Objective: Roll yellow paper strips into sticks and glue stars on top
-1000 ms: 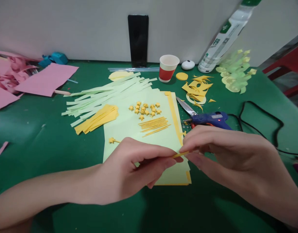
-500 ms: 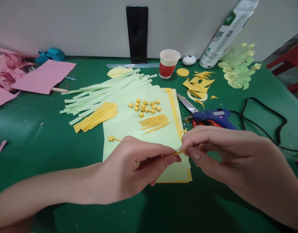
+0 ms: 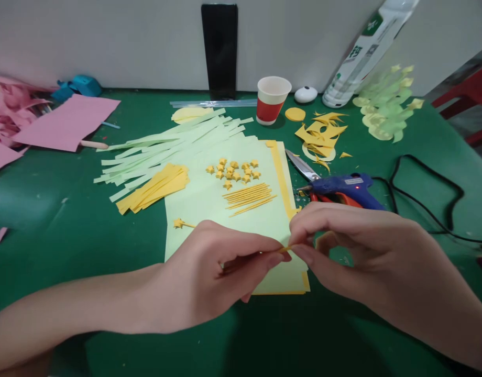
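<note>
Slim yellow stick (image 3: 285, 250), short length visible, in the pinch grip of left hand (image 3: 213, 272) and right hand (image 3: 376, 256)

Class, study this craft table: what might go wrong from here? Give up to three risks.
1. The glue gun shows a red light, so its nozzle may be hot, and the right hand is close to it.
2. The thin yellow piece between the left hand and right hand could bend if squeezed hard.
3. Scissors lie beside the gun; reaching for one might knock the other.
</note>
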Tool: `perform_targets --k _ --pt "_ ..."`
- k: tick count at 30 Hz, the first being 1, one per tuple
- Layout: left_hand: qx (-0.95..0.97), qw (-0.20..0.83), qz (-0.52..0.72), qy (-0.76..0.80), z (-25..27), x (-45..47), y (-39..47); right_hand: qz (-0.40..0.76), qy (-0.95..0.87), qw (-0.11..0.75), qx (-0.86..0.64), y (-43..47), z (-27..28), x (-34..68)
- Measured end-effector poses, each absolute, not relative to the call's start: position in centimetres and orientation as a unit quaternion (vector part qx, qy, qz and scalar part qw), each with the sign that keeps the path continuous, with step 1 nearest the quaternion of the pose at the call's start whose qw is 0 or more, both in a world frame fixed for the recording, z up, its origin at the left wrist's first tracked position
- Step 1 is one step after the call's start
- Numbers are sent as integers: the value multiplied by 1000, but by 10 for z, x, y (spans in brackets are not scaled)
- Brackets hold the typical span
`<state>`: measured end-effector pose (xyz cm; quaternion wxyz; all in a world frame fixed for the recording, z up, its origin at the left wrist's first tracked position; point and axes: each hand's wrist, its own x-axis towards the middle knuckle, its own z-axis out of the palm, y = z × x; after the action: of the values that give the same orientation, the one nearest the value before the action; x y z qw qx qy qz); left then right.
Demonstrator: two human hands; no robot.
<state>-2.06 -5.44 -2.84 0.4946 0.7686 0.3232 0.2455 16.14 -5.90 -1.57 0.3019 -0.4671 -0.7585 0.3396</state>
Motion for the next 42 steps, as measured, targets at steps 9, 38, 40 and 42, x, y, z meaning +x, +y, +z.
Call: perform_targets --k 9,38,40,42 --pt "756 511 223 344 -30 -19 -53 323 -766 287 -476 -59 -21 164" --pt "636 628 236 381 -76 -4 -63 77 -758 176 -623 -59 -75 220" --pt "650 611 238 385 -77 -5 -62 21 -720 184 -669 -57 -80 241" --pt "656 604 238 384 -78 -7 -61 -8 -695 180 -696 -55 -87 259"
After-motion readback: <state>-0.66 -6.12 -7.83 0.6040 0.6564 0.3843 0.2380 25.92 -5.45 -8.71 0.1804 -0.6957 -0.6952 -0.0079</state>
